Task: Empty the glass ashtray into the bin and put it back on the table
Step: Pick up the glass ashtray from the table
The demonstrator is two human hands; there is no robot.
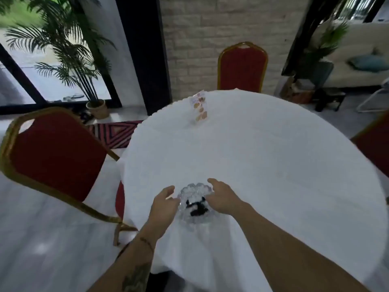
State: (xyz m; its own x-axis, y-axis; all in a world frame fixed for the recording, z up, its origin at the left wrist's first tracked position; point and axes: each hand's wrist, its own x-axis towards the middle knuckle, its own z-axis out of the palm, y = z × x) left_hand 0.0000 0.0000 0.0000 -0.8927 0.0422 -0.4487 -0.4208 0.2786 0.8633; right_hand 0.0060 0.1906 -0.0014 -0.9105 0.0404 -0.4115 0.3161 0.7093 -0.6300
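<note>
While both hands sit half-open either side of the glass ashtray (194, 204), left hand (164, 202) and right hand (221, 197) touching its rim, it rests near the worktop (273, 165) edge: rigid, heavy, slick, breakable; grip opposite rim sides, keep level, dark debris inside.

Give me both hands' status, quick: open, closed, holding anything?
Left hand: open, at the glass ashtray's left rim, no firm grip visible.
Right hand: open, fingers on the ashtray's right rim, not clearly gripping.
</note>
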